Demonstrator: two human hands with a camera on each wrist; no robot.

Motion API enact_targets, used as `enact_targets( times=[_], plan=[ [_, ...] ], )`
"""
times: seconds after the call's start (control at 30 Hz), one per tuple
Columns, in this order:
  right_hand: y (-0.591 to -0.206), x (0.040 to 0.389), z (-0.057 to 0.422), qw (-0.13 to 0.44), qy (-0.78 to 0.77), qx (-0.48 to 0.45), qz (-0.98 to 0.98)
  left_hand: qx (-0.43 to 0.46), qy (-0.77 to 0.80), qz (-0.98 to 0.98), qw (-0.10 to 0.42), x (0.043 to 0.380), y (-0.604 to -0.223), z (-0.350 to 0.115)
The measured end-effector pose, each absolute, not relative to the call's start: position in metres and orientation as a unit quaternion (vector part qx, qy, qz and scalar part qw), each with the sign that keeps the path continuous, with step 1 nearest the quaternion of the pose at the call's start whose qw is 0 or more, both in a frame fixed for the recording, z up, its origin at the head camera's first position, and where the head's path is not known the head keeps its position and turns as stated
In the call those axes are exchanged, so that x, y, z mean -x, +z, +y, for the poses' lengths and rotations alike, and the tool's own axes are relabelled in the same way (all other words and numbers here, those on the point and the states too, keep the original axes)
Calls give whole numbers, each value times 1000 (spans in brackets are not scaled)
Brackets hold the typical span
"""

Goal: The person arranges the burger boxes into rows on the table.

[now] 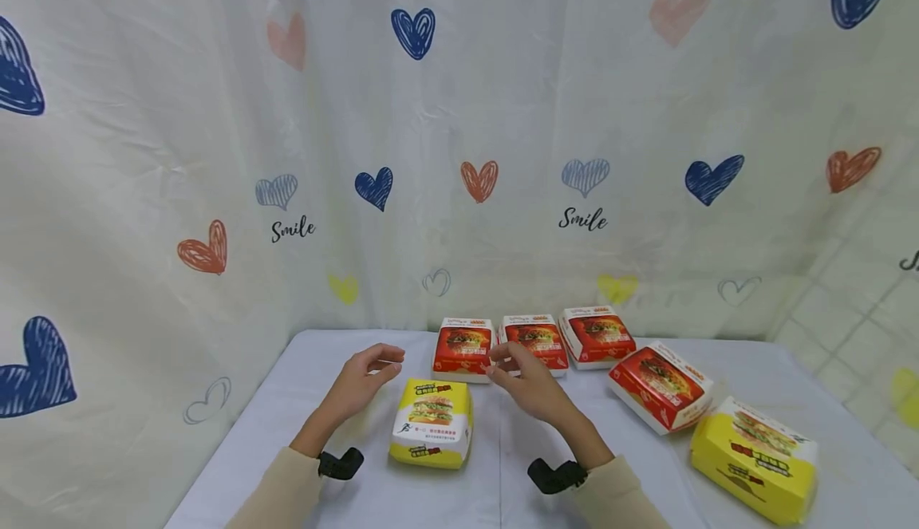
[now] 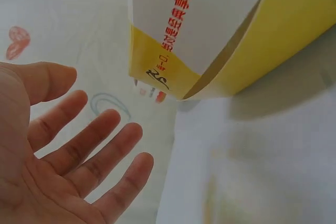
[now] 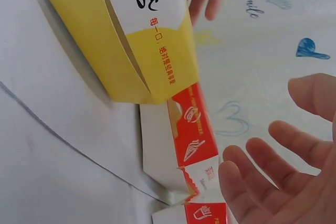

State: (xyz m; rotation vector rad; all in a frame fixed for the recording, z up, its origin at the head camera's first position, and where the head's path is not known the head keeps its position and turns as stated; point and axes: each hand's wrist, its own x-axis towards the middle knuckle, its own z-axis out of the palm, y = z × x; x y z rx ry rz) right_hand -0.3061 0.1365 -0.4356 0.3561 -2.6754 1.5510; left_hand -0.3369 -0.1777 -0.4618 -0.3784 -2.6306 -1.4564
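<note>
A yellow and white burger box (image 1: 431, 424) sits on the table in front of the person. To its upper left, the left hand (image 1: 368, 379) hovers with fingers spread and nothing in it; the left wrist view shows its palm (image 2: 58, 166) apart from the box. The right hand (image 1: 527, 381) hangs on the other side, its fingers relaxed and apart from the box's side. In the head view those fingertips overlap the red burger boxes behind, one at the left (image 1: 463, 349) and one in the middle (image 1: 537, 343).
A third red box (image 1: 597, 336) stands at the back, and another red box (image 1: 662, 387) lies angled to the right. Beyond it, at the right front, is a second yellow box (image 1: 754, 462). A curtain with printed hearts (image 1: 459, 114) hangs behind the white-covered table (image 1: 345, 497).
</note>
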Motion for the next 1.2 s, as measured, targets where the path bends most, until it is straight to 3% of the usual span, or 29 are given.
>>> enact_targets(
  times=[0.43, 0.63, 0.87, 1.2],
  plan=[
    [-412, 341, 128, 65, 405, -141, -901, 175, -374, -911, 1, 381, -438, -151],
    [-405, 362, 130, 30, 269, -136, -953, 189, -324, -926, -49, 395, -438, -143],
    [-421, 374, 127, 29, 148, -151, -977, 166, -329, -928, -53, 404, -441, -138],
    [-436, 373, 123, 40, 106, -167, -979, 184, -317, -928, -63, 407, -446, -131]
  ],
)
